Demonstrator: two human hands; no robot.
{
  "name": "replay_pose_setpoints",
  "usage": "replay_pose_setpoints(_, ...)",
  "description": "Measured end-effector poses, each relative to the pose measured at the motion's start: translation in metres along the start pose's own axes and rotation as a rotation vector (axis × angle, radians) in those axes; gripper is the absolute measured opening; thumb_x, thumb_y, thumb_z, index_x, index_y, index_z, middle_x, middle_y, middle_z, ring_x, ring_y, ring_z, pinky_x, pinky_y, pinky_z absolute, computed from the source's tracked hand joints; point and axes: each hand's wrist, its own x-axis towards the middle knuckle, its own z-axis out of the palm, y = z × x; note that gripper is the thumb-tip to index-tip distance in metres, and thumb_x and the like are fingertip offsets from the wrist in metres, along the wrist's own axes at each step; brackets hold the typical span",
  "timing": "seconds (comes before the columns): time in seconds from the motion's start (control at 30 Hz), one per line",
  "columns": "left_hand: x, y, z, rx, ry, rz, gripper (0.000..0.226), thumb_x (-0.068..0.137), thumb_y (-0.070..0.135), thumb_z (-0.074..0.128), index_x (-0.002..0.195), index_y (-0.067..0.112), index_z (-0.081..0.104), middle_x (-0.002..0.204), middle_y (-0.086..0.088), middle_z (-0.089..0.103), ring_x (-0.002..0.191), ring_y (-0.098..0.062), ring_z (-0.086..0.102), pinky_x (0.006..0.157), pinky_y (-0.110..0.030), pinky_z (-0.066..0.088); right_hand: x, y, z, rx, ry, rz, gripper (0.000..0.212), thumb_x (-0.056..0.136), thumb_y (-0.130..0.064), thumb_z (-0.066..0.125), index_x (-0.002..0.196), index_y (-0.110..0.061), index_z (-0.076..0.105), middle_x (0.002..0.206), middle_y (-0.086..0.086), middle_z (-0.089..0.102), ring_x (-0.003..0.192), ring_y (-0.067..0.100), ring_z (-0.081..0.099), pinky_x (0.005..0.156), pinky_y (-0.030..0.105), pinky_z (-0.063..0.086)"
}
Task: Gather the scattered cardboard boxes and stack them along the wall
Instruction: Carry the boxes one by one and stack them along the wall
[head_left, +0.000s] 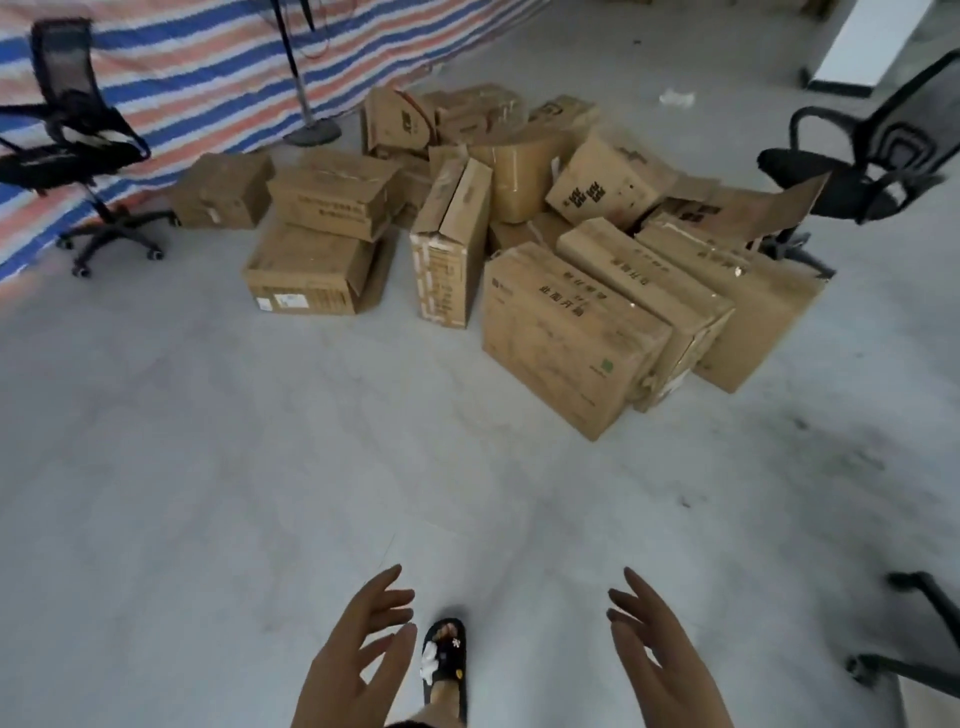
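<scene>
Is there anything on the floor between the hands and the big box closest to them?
Nothing visible. Both hands, left and right, are open and empty, and only bare grey floor lies between them and the nearest cardboard box. A sandalled foot shows between the hands, below them, not in the way.

Brown cardboard boxes (519, 249) on pale grey floor (208, 467), blue-red-white striped tarp (182, 67) behind, black chairs (78, 140) flanking.

Your surroundings, non-task items: black mesh office chair (78, 135) at your left against striped tarp (197, 67); second black chair (872, 156) at right; fan stand base (311, 130) by tarp; grey floor (208, 467); white crumpled scrap (677, 97) beyond.
</scene>
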Motion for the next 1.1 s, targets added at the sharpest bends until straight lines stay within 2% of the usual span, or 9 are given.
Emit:
replay_pose_setpoints(0.1, 0.063, 0.022, -0.004, 0.029, -0.065, 0.05, 0.047, 0.071, 0.023, 0.057, 0.098, 0.062, 0.055, 0.094, 0.023, 0.067, 0.089, -0.001, 0.066, 0.075, -0.008, 0.049, 0.038, -0.028, 0.014, 0.001, 0.079, -0.012, 0.078, 0.087, 0.003, 0.057, 0.086, -0.075, 0.053, 0.099, -0.015, 0.07, 0.087, -0.014, 0.061, 0.07, -0.002, 0.042)
replay_pose_setpoints(0.17, 0.097, 0.032, -0.001, 0.026, -0.11, 0.061, 0.041, 0.068, 0.036, 0.058, 0.1, 0.061, 0.054, 0.095, 0.024, 0.067, 0.09, -0.001, 0.066, 0.075, -0.009, 0.049, 0.059, -0.04, 0.02, 0.002, 0.124, -0.004, 0.078, 0.086, 0.003, 0.057, 0.084, -0.075, 0.053, 0.1, -0.027, 0.067, 0.088, -0.014, 0.061, 0.07, -0.002, 0.041)
replay_pose_setpoints(0.23, 0.126, 0.037, 0.007, 0.023, -0.145, 0.068, 0.042, 0.062, 0.049, 0.056, 0.102, 0.063, 0.053, 0.096, 0.024, 0.067, 0.09, -0.001, 0.066, 0.075, -0.009, 0.049, 0.077, -0.045, 0.022, 0.015, 0.152, 0.016, 0.077, 0.086, 0.003, 0.057, 0.086, -0.075, 0.053, 0.101, -0.029, 0.066, 0.088, -0.013, 0.062, 0.07, -0.002, 0.042)
replay_pose_setpoints(0.4, 0.193, 0.049, 0.041, 0.061, -0.239, 0.05, 0.049, 0.07, 0.025, 0.056, 0.097, 0.065, 0.055, 0.094, 0.024, 0.067, 0.089, -0.001, 0.066, 0.075, -0.008, 0.049, 0.128, -0.048, 0.007, 0.011, 0.243, 0.103, 0.073, 0.086, 0.003, 0.057, 0.091, -0.07, 0.056, 0.095, -0.029, 0.067, 0.086, -0.012, 0.063, 0.069, -0.001, 0.043)
replay_pose_setpoints(0.47, 0.222, 0.056, 0.062, 0.075, -0.263, 0.034, 0.049, 0.07, 0.023, 0.055, 0.098, 0.065, 0.054, 0.095, 0.024, 0.066, 0.089, 0.0, 0.065, 0.074, -0.008, 0.049, 0.158, -0.048, -0.005, 0.03, 0.264, 0.127, 0.064, 0.087, 0.003, 0.056, 0.102, -0.058, 0.063, 0.094, -0.02, 0.071, 0.084, -0.013, 0.063, 0.066, -0.001, 0.042)
replay_pose_setpoints(0.6, 0.283, 0.078, 0.126, 0.069, -0.279, 0.015, 0.049, 0.071, 0.025, 0.055, 0.102, 0.061, 0.053, 0.098, 0.023, 0.066, 0.091, 0.0, 0.065, 0.074, -0.007, 0.048, 0.238, -0.056, -0.051, 0.032, 0.277, 0.127, 0.045, 0.089, 0.002, 0.055, 0.109, -0.038, 0.055, 0.103, -0.017, 0.067, 0.083, -0.014, 0.062, 0.066, -0.003, 0.04)
replay_pose_setpoints(0.83, 0.368, 0.126, 0.24, 0.056, -0.301, -0.02, 0.043, 0.071, 0.034, 0.058, 0.102, 0.063, 0.052, 0.1, 0.025, 0.065, 0.094, 0.001, 0.064, 0.075, -0.007, 0.048, 0.359, -0.072, -0.143, -0.055, 0.274, 0.155, 0.042, 0.091, -0.005, 0.055, 0.109, -0.043, 0.054, 0.105, -0.018, 0.066, 0.09, -0.013, 0.06, 0.068, -0.004, 0.039)
replay_pose_setpoints(1.03, 0.449, 0.147, 0.295, 0.069, -0.275, -0.099, 0.042, 0.075, 0.026, 0.055, 0.106, 0.055, 0.052, 0.1, 0.025, 0.065, 0.094, 0.001, 0.064, 0.076, -0.006, 0.047, 0.47, -0.075, -0.177, -0.124, 0.19, 0.201, 0.043, 0.092, -0.01, 0.054, 0.112, -0.048, 0.048, 0.114, -0.015, 0.062, 0.096, -0.011, 0.059, 0.071, -0.001, 0.041)
replay_pose_setpoints(1.1, 0.481, 0.145, 0.31, 0.062, -0.287, -0.138, 0.036, 0.083, 0.022, 0.059, 0.108, 0.048, 0.059, 0.101, 0.026, 0.064, 0.094, 0.001, 0.063, 0.075, -0.005, 0.046, 0.511, -0.077, -0.178, -0.145, 0.149, 0.22, 0.041, 0.093, -0.014, 0.053, 0.114, -0.048, 0.047, 0.115, -0.016, 0.061, 0.098, -0.011, 0.058, 0.072, 0.003, 0.043)
